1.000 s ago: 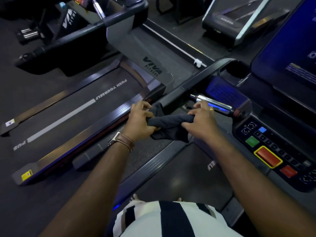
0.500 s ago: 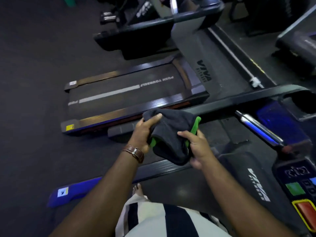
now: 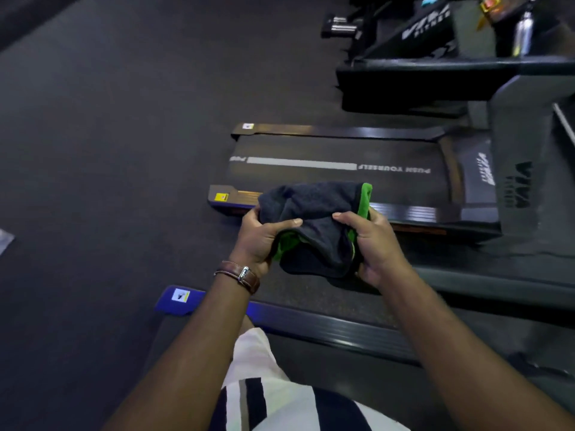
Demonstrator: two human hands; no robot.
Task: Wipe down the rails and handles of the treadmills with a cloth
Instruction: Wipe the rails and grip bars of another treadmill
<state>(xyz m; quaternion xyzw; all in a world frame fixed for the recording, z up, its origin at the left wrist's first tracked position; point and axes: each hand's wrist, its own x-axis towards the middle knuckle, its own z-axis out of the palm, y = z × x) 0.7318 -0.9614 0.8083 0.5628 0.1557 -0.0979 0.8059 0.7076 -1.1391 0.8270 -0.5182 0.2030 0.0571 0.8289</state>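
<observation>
Both hands hold a dark grey cloth with a bright green underside, up in the air in front of the person's body. The left hand grips the cloth's left edge, thumb laid flat across the top of the fabric and fingers curled beneath it. The right hand grasps the right edge — thumb on top, fingers wrapped under the green hem. The cloth is bunched and partly folded between the two grips; its long axis runs roughly left to right from one hand to the other, and a lower fold sags down towards the person. The green side shows along the right edge, just above the right grip, and in a strip by the left palm.

A brown leather wristband sits on the left wrist.

Beyond the grips, farther from the person, lies a treadmill with its belt stretched left to right; a pale stripe and the words "PUSH YOURSELF" appear upside down on it. Its near side rail passes just behind the cloth and the right grip, not touching either as far as can be told. Below the grips, closer to the person, runs the side rail of a second treadmill — its blue-lit end cap is to the lower left of the left grip. Dark floor spreads out to the left of both hands. A striped shirt fills the bottom edge of the view.
</observation>
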